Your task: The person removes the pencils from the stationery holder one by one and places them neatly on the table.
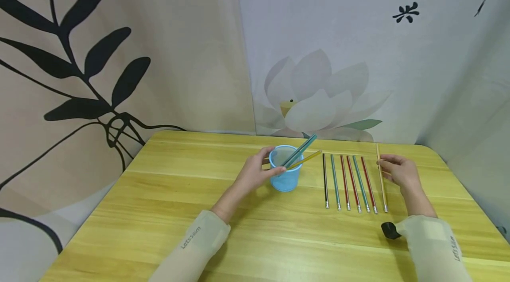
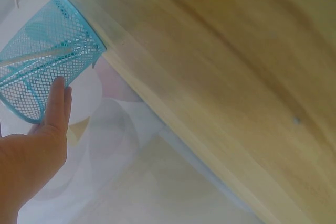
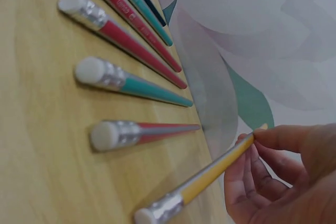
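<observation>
Fig.: Yellow pencil (image 1: 383,191), far R of blue mesh pencil cup (image 1: 285,183), past the row of six pencils (image 1: 353,184).
R hand (image 1: 400,173) pinched it btwn thumb & fingers nr the tip, eraser end low; L hand (image 1: 255,169) grasped the cup, thumb nr rim. Good technique prob. called for a light, firm pinch, eraser end kept clear of adj. red pencil (image 1: 368,184), & a steady cup, w/ teal pencils (image 1: 300,149) leaning R inside it.
</observation>
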The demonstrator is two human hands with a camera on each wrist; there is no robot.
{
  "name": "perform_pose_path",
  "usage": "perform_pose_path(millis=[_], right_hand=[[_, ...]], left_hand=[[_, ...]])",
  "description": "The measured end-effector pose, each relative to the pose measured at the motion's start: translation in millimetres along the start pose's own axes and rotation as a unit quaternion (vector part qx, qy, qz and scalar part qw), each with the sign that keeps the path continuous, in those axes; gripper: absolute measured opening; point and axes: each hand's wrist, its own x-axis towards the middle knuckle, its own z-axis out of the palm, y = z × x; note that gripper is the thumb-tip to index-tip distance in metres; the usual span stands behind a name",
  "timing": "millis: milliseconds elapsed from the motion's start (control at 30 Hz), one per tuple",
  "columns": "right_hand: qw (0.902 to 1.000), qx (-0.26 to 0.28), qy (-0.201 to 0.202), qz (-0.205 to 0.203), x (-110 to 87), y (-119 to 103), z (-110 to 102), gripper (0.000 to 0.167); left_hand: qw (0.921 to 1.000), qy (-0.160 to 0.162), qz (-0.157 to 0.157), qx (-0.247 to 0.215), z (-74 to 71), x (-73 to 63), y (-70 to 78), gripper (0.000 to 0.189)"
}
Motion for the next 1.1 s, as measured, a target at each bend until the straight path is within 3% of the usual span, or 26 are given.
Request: perform_pose_path(millis=[200, 400, 633, 1100], right_hand=[[0.9995, -0.027, -0.017, 0.004, 3.3, 5, -1, 0.033], [0.9979, -0.060, -0.004, 0.022, 7.1, 11, 4, 0.047], [0.9975, -0.065, -0.002, 0.027, 9.8, 17, 6, 0.047], [0.9907, -0.136, 0.006, 0.005, 11.9, 21, 12, 0.040]], left_hand=[[1.0000, 0.002, 0.004, 0.001, 0.2, 0.8, -1.0, 0.071], [1.0000, 0.000, 0.002, -0.003, 0.6, 0.9, -1.1, 0.071], [1.0000, 0.000, 0.000, -0.003, 0.4, 0.1, -0.6, 0.071], [1.0000, 0.002, -0.001, -0.001, 0.7, 0.4, -0.2, 0.072]])
